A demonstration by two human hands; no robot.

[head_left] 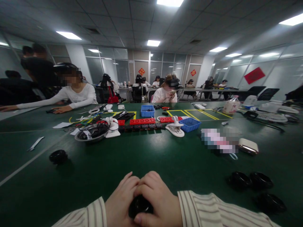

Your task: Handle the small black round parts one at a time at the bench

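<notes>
My left hand (120, 201) and my right hand (157, 198) are pressed together at the near edge of the green table (151, 164). Both are closed around one small round black part (140, 205), which shows only between the thumbs. Striped sleeves cover both wrists. Three similar round black parts (251, 181) lie on the table to my right, and one more black part (58, 156) lies to my left.
A metal bowl of cables (92, 132), red and black power strips (142, 123), two blue bins (189, 124), white clips (175, 127), a metal tool (35, 143) and a small case (248, 146) sit further out. Other people sit at the far side and left.
</notes>
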